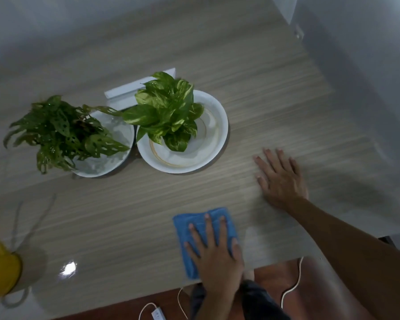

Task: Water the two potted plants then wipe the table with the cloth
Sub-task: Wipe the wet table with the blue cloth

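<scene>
Head view: left hand [214, 248] lies flat, fingers spread, on the cloth [203, 236] at the bench's [275, 107] near edge; right hand [278, 176] rests open beside it, empty; unwiped bench stretches away ahead.

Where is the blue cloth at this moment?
The blue cloth lies flat on the table near its front edge, under the left hand, below the right-hand plant's white dish.

Left hand [214, 252] pressed flat on blue cloth [201, 236]; right hand [278, 177] flat on table [125, 215].
</scene>
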The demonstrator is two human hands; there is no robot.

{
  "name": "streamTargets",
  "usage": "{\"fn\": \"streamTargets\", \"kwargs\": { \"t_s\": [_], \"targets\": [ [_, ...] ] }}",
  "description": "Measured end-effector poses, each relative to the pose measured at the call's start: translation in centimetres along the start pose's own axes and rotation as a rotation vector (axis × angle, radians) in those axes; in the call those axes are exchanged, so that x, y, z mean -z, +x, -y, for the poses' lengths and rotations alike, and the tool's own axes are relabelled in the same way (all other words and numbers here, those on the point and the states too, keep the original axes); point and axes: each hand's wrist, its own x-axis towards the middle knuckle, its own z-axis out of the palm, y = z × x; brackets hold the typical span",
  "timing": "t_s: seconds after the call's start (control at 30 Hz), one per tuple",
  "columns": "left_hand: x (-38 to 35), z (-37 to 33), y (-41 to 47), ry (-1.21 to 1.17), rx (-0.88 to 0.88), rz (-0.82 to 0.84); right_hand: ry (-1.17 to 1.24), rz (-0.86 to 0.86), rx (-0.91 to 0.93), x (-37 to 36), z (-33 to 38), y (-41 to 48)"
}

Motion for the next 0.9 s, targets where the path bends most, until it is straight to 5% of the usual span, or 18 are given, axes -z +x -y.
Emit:
{"fn": "streamTargets", "kwargs": {
  "t_s": [0.17, 0.37, 0.5, 0.6, 0.8, 0.9],
  "targets": [
    [-0.2, -1.5, 7.2, 0.09, -0.21, -0.008, -0.017, -0.004, 0.003, -0.2, -0.1, 0.0],
    [2.3, 7.6, 4.6, 0.04, 0.187, -0.104, -0.006, 0.0, -0.003, -0.2, -0.1, 0.0],
    [-0.6, -0.4, 0.8, -0.038, -0.092, -0.03, 0.012, -0.008, 0.004, 0.0, 0.1, 0.0],
    [-0.6, -1.8, 5.7, 0.028, -0.268, -0.056, 0.011, -0.005, -0.007, -0.1, 0.1, 0.0],
    [1.5, 6.7, 8.4, 0.032, 0.064, -0.138, 0.002, -0.021, -0.017, -0.1, 0.4, -0.2],
    [0.8, 3.6, 2.9, -0.011, 0.076, -0.056, 0.01, -0.025, -0.008, -0.1, 0.2, 0.0]
  ]
}}
